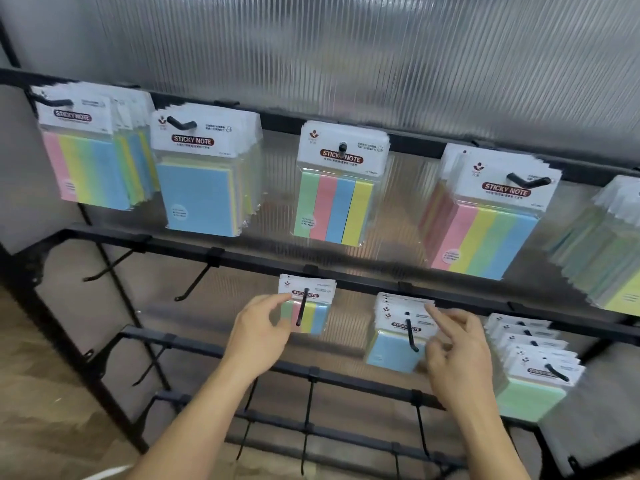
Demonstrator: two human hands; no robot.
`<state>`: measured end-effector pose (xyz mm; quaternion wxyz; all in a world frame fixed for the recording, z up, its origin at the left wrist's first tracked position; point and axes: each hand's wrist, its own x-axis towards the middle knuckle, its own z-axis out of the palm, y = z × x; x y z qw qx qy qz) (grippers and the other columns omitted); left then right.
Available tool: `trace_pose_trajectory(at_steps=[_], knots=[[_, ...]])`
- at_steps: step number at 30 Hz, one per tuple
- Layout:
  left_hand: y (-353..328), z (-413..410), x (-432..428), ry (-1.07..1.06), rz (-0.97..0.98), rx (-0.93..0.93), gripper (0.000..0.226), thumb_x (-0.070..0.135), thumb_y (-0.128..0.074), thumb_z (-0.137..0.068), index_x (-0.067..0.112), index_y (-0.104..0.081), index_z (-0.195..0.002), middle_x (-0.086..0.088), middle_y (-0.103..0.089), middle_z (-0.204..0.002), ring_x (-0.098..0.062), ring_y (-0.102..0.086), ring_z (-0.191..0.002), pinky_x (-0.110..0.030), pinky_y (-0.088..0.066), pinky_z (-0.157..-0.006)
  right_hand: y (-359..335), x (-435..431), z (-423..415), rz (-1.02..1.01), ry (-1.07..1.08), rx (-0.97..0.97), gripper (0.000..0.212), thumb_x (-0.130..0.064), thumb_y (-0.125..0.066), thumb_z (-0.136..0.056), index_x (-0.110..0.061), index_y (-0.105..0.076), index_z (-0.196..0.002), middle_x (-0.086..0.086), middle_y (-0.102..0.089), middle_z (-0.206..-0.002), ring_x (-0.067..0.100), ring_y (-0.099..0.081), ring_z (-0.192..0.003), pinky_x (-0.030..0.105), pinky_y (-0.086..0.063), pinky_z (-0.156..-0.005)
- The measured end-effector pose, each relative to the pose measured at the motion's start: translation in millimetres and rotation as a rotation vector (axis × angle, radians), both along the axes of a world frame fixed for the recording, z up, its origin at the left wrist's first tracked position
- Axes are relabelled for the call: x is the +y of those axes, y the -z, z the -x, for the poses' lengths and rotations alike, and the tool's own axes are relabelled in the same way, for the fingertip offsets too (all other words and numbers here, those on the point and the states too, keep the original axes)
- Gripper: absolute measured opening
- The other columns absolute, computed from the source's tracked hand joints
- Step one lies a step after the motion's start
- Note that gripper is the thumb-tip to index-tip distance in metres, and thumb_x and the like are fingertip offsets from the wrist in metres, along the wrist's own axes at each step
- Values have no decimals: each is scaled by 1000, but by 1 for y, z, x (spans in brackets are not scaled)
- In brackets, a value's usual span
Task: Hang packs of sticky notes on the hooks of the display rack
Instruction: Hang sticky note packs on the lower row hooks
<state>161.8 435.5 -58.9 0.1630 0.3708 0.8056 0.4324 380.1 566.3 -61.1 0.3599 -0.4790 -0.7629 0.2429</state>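
A black display rack [242, 261] holds hanging packs of sticky notes. On the second row, a small striped pack [318, 313] hangs on a black hook [302, 308]; my left hand [258, 336] touches its left edge with thumb and fingers. To the right, a stack of blue-faced packs [394, 355] hangs on another hook [411, 332]. My right hand [457, 344] rests against that stack's right side, index finger stretched onto the white header card. Whether either hand truly grips a pack is unclear.
The top row carries full hooks: striped packs [86, 161], blue packs [199, 195], a striped pack [334, 206], a large striped stack [485, 233]. Green packs [533, 375] hang at lower right. Bare hooks [194, 284] stick out at left and on lower bars. Ribbed panel behind.
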Motion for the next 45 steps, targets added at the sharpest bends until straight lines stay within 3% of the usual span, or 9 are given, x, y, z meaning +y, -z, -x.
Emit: trace_pose_trajectory(at_steps=[9,13,17,21,25,30,36,39,45], knots=[[-25,-11,-58,-129,74,252,48,30,-48,-100,31,-39,-147,6,-29,-156,-12,-29,-141,-30,-28,-113,-32,-56,60,-211,-472,-85,45,-4,-57,-91,-15,-57,-134,6,-53,-137,23,-47,-127,32,-35,-106],[-18,4,-119,-292,131,211,50,34,-50,-99,26,-40,-147,4,-39,-152,-13,-36,-137,-26,-29,-111,-32,-96,102,-133,-736,-103,41,-18,-53,-97,-18,-52,-138,4,-48,-143,19,-41,-134,20,-24,-107],[-2,22,-187,-477,248,163,53,36,-48,-99,25,-36,-150,-2,-34,-156,-17,-30,-142,-24,-24,-111,-21,-143,143,-82,-973,-161,41,-25,-49,-99,-21,-50,-139,3,-46,-146,17,-37,-138,29,-29,-113],[14,39,-247,-586,330,103,55,42,-44,-100,27,-32,-151,-3,-28,-159,-20,-27,-145,-33,-26,-116,-9,-194,195,-80,-1135,-302,46,-31,-44,-101,-21,-40,-146,2,-36,-153,13,-25,-144,20,-12,-114],[28,73,-301,-664,348,60,55,44,-44,-100,30,-32,-151,0,-25,-160,-18,-24,-146,-32,-23,-116,2,-243,254,-88,-1209,-419,48,-32,-40,-102,-20,-35,-149,1,-34,-155,14,-23,-145,17,-10,-110],[32,139,-370,-703,357,18,54,44,-43,-100,30,-31,-152,0,-25,-160,-19,-24,-146,-34,-21,-116,7,-307,334,-67,-1231,-482,50,-34,-38,-103,-21,-32,-151,4,-31,-156,19,-23,-146,34,-19,-119],[28,219,-433,-737,396,66,54,43,-41,-101,29,-29,-152,1,-29,-159,-19,-25,-146,-40,-24,-118,4,-363,422,-41,-1258,-514,51,-33,-37,-103,-20,-29,-152,5,-27,-158,15,-16,-148,29,-10,-120],[29,260,-454,-725,411,45,55,42,-38,-102,28,-26,-153,1,-27,-159,-17,-22,-146,-35,-21,-116,10,-384,470,-20,-1260,-553,53,-38,-36,-102,-23,-27,-152,5,-25,-159,19,-13,-149,43,-13,-121],[48,368,-498,-808,444,80,51,41,-45,-98,21,-43,-145,-2,-51,-137,-21,-48,-125,-41,-42,-103,16,-432,589,-2,-1284,-674,55,-43,-35,-101,-28,-24,-153,1,-19,-161,29,-2,-150,59,-7,-118]])
